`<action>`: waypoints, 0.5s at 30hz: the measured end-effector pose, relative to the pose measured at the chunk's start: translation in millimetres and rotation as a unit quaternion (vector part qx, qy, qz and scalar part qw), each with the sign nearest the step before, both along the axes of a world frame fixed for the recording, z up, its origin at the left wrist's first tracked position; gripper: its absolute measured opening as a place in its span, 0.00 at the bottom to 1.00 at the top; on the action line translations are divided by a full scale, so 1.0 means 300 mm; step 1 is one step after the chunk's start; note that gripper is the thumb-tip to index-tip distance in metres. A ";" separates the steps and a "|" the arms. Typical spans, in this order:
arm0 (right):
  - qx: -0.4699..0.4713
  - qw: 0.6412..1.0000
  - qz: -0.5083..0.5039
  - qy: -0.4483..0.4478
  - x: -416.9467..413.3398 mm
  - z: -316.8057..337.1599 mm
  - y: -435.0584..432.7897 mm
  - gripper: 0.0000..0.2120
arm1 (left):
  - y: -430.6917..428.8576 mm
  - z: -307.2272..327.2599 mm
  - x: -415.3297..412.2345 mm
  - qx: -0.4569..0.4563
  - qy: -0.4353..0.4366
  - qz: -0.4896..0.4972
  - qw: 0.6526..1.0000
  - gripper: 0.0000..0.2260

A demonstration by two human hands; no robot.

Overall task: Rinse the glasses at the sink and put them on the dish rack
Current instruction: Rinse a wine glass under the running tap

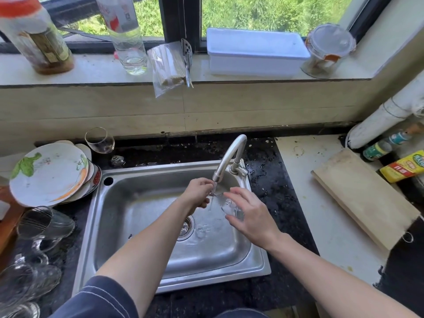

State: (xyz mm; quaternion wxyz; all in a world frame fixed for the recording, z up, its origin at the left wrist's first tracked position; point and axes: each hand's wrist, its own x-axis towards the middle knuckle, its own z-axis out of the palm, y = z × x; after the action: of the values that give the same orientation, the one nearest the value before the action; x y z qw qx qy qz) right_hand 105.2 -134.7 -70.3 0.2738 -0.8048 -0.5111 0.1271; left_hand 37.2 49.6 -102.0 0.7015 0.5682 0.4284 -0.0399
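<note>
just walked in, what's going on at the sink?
A person is rinsing a clear glass under the running faucet, over the sink. The right hand cups the glass body while the left hand grips its other end by the stream. More glasses lie on the counter to the left, and a wine glass stands behind the plates. Nothing is heading to a rack yet.

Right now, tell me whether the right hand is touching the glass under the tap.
Touching. Head view: the right hand curls thumb and fingers round the glass beneath the tap.
</note>
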 end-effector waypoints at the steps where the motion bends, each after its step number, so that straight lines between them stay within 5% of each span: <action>1: 0.004 1.000 -0.002 0.000 -0.002 0.002 -0.001 0.26 | -0.004 0.002 0.006 -0.006 -0.015 0.008 1.000 0.07; 6: 0.017 0.975 -0.156 0.159 0.012 0.065 0.003 0.25 | -0.001 0.003 -0.008 -0.212 -0.119 0.034 0.969 0.17; 11: 0.012 0.974 -0.178 0.137 0.005 0.107 0.004 0.24 | -0.084 0.022 0.041 -0.084 -0.001 0.005 0.996 0.09; 15: -0.005 0.979 -0.166 0.115 0.023 0.117 -0.007 0.24 | -0.082 0.035 0.038 -0.151 0.015 -0.017 0.988 0.10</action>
State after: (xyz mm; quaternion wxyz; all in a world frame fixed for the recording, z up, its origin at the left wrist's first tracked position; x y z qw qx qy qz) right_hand 112.0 -136.9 -35.4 0.3442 -0.8598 -0.3346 0.1742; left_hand 48.6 25.1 -91.4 0.7720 0.4626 0.4178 -0.1242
